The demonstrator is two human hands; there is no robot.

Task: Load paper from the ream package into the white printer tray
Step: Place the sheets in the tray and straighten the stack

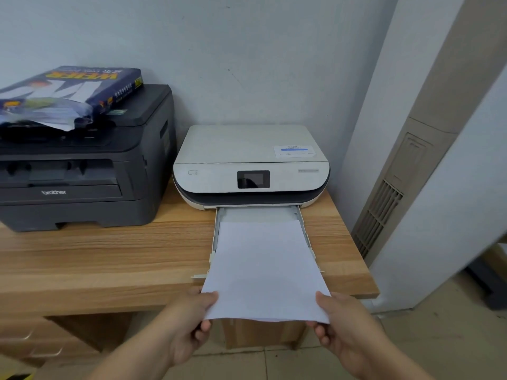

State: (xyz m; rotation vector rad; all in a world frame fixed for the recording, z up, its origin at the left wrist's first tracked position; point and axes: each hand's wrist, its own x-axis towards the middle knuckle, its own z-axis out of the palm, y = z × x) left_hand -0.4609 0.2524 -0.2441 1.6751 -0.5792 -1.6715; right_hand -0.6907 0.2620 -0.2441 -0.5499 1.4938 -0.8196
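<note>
The left hand (189,322) is closed on the near left corner of a stack of white paper (264,270), the thumb laid on top and the fingers curled beneath. The right hand (343,325) is clamped on the near right corner in the same manner. The paper is held tilted, its near edge raised past the front of the table (109,256) and its far edge lowered into the tray.

The tray (299,215) is seen pulled out from the front of the white printer (252,165), projecting toward the table edge. Its back part, just under the printer's mouth, is left uncovered by the sheets; the rest of its floor is hidden by the paper, so what lies beneath cannot be told. The paper is set between the two side walls of the tray.

To the left, a dark grey printer (82,174) is placed on the same table, well apart from the tray. On its top the ream package (68,97) is laid, a blue wrapper torn open at its near end, with white sheets exposed in the opening.
</note>
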